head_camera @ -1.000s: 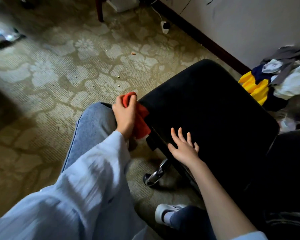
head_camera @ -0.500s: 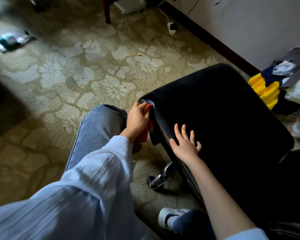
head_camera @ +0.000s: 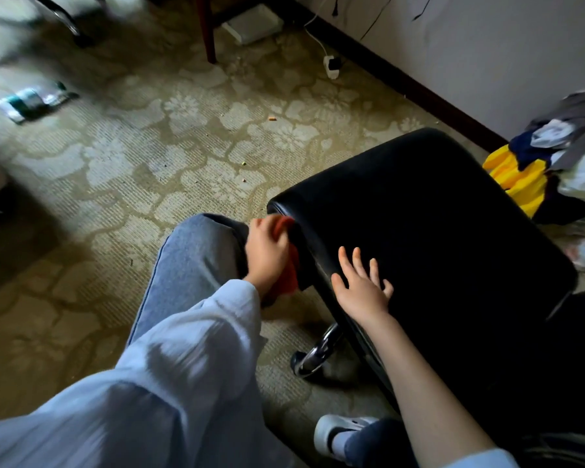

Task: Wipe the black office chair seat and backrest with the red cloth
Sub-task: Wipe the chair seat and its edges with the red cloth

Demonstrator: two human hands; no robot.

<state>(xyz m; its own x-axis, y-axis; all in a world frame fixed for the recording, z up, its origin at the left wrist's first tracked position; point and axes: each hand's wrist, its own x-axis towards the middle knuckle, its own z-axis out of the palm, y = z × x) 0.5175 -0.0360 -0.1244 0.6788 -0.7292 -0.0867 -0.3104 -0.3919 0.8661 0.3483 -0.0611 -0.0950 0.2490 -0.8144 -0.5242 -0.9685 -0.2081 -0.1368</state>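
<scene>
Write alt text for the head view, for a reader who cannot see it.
A person's left hand grips a red cloth against the edge of a black office chair seat, while the right hand rests flat on it, fingers spread. A pile of clothes lies beside the chair.

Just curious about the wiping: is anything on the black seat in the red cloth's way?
Only the right hand, lying flat on the chair seat near the edge where the left hand holds the red cloth.
</scene>
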